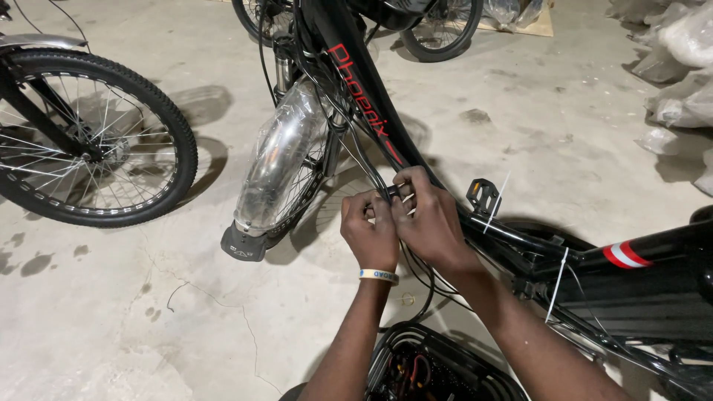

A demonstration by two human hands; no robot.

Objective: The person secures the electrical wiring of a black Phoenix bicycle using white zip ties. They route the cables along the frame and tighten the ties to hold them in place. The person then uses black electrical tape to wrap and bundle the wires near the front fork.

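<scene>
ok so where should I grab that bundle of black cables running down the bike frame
Pinch the cable bundle just above where both hands meet, coming from the front-wheel side. There the cables stand clear of the sloping black frame tube, so fingers can wrap round them; lower down they disappear under the hands.

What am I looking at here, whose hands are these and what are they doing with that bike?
This is one picture from a camera worn on a person's head, looking down at their own two bare hands. The left hand, with a wristband, and the right hand are pinched together around a bundle of black cables running along the black bike frame. The front wheel has a mudguard wrapped in clear plastic. A pedal sticks out just past the hands, and white zip ties hang off the frame. Another bike's wheel stands to the left on the concrete floor.
</scene>
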